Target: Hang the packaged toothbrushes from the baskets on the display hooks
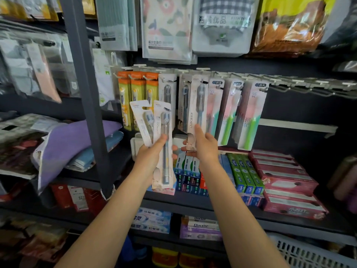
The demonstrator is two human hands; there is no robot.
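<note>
right of the hung packs (249, 113), empty hooks (309, 88) remain.

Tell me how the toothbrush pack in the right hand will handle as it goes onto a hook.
The pack looks long, thin and flat, so probably light and slightly bendy. The right hand holds only its bottom end, so the top may wobble.

Left grip (149, 154): fingers hidden behind the two toothbrush packs (154, 132) it holds, lower pack ends partly covered by palm. Right grip (202, 146): fingertips hidden behind the LMK pack (197, 113); pack's top hole vs hook unclear. Small print on packs unreadable. Left of the left grip, bagged goods (32, 70) blurred. Below-right of the right grip, white basket (313, 254) cut off by the frame corner, contents not visible.
</note>
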